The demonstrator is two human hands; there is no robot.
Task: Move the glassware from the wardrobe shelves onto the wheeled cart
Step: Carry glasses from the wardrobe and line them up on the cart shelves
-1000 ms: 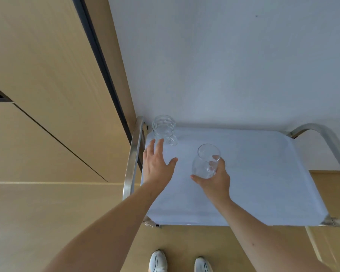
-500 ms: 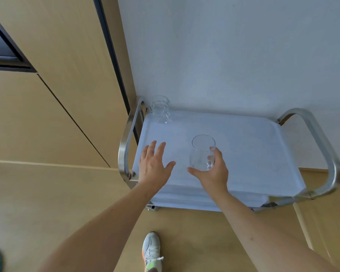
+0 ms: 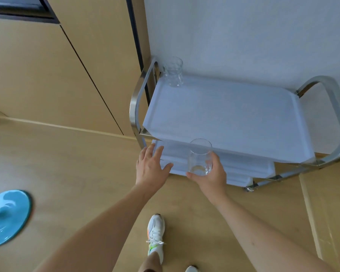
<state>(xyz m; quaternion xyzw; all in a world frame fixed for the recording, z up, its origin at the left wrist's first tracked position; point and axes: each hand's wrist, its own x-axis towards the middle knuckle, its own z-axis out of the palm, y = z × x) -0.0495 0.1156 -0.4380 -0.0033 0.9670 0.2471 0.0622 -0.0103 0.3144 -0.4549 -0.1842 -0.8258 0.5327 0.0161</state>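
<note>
glassware: one smooth tumbler (image 3: 200, 157) gripped upright in right hand (image 3: 209, 176), off near edge of wheeled cart (image 3: 338, 118); one ribbed glass (image 3: 173, 71) at far-left corner of white top tray (image 3: 234, 114). left hand (image 3: 151, 167) spread, holding nothing. pale wood floor (image 3: 67, 163), white wall (image 3: 243, 32), wood wardrobe panels (image 3: 47, 75), teal disc (image 3: 6, 216).

A clear, smooth, stemless glass tumbler (image 3: 200, 157) stands upright and empty at six o'clock of the white three-tier metal-framed cart (image 3: 224, 112). A clear, faceted glass tumbler (image 3: 173, 72) stands upright at the top tray's eleven o'clock corner.
</note>
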